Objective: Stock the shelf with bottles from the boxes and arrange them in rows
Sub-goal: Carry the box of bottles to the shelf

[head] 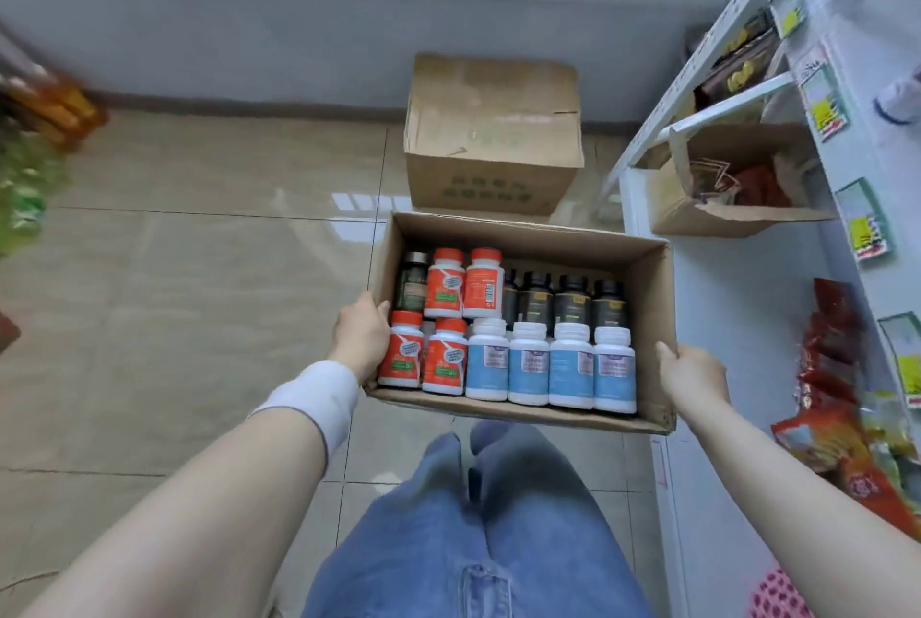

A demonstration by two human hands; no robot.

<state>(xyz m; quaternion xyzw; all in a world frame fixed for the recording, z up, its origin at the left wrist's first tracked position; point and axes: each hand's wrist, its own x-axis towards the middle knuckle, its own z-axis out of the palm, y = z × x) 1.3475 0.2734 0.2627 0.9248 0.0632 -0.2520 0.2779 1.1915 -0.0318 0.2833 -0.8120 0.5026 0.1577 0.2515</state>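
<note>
I hold an open cardboard box (648, 308) in front of me, above my legs. My left hand (361, 336) grips its left wall and my right hand (690, 376) grips its right near corner. Inside lie several orange-capped bottles (445, 291) at the left, several white bottles with blue labels (529, 363) along the near side, and several dark bottles (573, 303) behind them. A dark green bottle (411, 283) lies at the far left. The white shelf unit (737, 318) stands to the right.
A closed cardboard box (493, 134) sits on the tiled floor against the grey wall ahead. Another open box (722, 189) with packets rests on the low shelf. Red snack packets (837, 383) and price tags (864, 224) line the shelf at right. Goods stand at far left.
</note>
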